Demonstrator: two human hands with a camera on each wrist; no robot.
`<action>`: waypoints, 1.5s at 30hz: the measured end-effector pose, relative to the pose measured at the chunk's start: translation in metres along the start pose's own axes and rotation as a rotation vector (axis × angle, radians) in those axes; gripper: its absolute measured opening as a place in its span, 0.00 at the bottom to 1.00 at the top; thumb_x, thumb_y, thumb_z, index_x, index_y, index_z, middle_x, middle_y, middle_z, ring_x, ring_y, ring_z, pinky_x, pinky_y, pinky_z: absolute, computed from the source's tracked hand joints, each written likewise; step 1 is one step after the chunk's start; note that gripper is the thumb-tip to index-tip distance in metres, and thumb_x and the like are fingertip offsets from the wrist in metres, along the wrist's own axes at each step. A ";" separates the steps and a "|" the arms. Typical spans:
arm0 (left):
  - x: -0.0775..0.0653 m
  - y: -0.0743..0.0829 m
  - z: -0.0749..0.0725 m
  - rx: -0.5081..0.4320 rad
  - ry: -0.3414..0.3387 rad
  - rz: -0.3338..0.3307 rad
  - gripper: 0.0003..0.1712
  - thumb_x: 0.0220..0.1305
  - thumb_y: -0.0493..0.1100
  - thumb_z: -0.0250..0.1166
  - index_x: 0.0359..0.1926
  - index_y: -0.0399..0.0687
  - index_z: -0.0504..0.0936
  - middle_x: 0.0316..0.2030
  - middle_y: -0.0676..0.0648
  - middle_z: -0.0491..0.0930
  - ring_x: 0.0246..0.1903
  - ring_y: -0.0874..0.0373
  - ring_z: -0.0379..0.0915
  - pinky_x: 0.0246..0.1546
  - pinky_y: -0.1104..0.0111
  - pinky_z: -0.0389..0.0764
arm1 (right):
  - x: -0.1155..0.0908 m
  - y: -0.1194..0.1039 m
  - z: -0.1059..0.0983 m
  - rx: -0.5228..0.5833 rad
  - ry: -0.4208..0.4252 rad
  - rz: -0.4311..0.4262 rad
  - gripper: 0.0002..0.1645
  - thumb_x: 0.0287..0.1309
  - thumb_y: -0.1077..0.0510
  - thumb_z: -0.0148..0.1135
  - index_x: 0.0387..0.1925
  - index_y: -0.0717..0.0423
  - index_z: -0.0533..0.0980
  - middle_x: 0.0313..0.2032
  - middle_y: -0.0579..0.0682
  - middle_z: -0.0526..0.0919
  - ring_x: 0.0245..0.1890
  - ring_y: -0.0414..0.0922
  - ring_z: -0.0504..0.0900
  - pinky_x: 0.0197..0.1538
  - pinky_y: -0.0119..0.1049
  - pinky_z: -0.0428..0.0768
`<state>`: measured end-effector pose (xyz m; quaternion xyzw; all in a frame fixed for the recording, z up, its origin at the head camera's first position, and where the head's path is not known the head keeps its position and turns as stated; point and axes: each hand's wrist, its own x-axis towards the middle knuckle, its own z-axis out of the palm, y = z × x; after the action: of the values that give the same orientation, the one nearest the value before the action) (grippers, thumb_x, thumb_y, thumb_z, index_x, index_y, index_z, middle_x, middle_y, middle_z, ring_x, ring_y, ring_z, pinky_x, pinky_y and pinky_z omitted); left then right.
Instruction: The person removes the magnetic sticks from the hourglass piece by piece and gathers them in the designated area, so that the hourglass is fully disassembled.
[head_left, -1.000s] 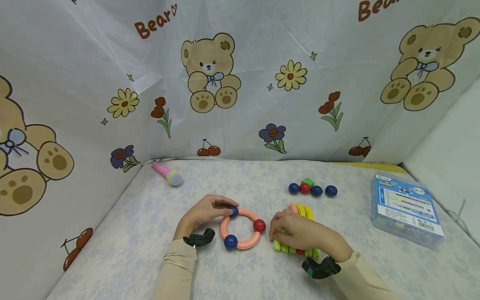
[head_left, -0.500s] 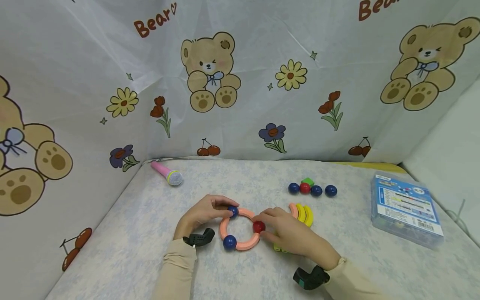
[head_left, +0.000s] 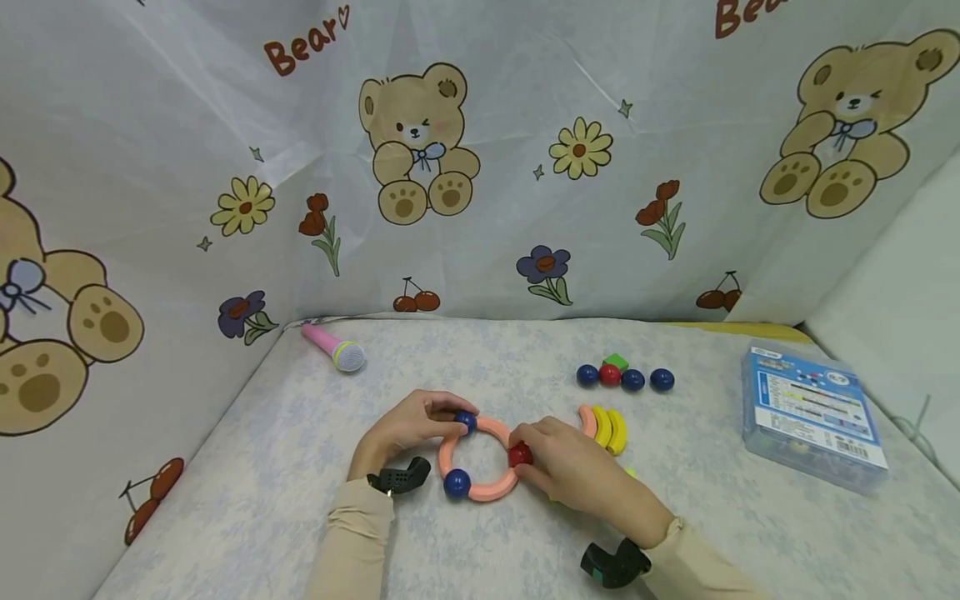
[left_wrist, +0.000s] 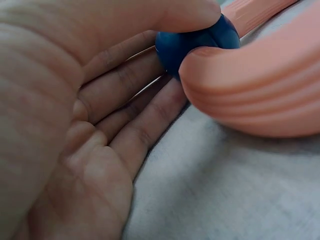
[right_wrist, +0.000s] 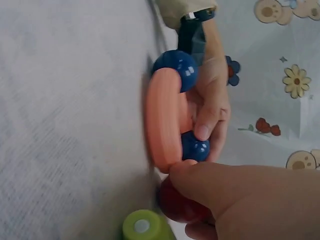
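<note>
A ring of curved pink rods (head_left: 492, 491) joined by balls lies on the table. My left hand (head_left: 412, 423) pinches the far blue ball (head_left: 467, 421) between thumb and fingers; the left wrist view shows the thumb on top of that ball (left_wrist: 200, 42). On the ring's right side, my right hand (head_left: 570, 467) grips the red ball (head_left: 519, 455), its thumb by the joint with a pink rod (right_wrist: 165, 120). Nearest me on the ring, another blue ball (head_left: 457, 483) is untouched. Green rods (right_wrist: 145, 226) lie beneath the right hand, mostly hidden in the head view.
Curved yellow rods (head_left: 609, 430) and a pink one (head_left: 587, 420) lie beyond the right hand. Farther back sit blue balls (head_left: 662, 380), a red ball (head_left: 610, 375) and a green block (head_left: 616, 362). A plastic box (head_left: 813, 417) stands right, a toy microphone (head_left: 335, 347) back left.
My right hand has moved left from the green rods to the ring and taken hold of its red ball. The left hand stays on the far blue ball.
</note>
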<state>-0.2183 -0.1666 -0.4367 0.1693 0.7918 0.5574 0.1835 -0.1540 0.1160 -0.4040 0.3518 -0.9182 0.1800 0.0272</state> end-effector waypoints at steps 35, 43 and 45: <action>0.003 -0.001 -0.001 0.000 -0.012 0.007 0.18 0.67 0.40 0.72 0.57 0.47 0.87 0.55 0.45 0.86 0.53 0.55 0.81 0.54 0.67 0.80 | -0.025 0.124 -0.068 0.108 0.441 0.334 0.23 0.65 0.63 0.69 0.59 0.66 0.75 0.51 0.66 0.82 0.49 0.62 0.83 0.52 0.61 0.83; 0.002 -0.001 -0.001 0.016 0.003 -0.010 0.17 0.66 0.41 0.72 0.56 0.50 0.87 0.54 0.48 0.86 0.53 0.57 0.82 0.55 0.66 0.80 | -0.048 0.163 -0.075 0.067 0.367 0.499 0.25 0.69 0.66 0.59 0.64 0.74 0.69 0.52 0.74 0.76 0.49 0.67 0.77 0.50 0.64 0.79; 0.001 -0.001 -0.001 0.005 0.000 -0.002 0.17 0.66 0.41 0.72 0.56 0.49 0.87 0.54 0.48 0.86 0.53 0.57 0.82 0.54 0.67 0.80 | -0.051 0.169 -0.076 0.053 0.316 0.529 0.26 0.69 0.67 0.58 0.64 0.76 0.68 0.51 0.76 0.75 0.47 0.67 0.76 0.48 0.63 0.78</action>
<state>-0.2197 -0.1669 -0.4377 0.1689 0.7934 0.5552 0.1838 -0.2328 0.2914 -0.3945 0.0690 -0.9573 0.2572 0.1125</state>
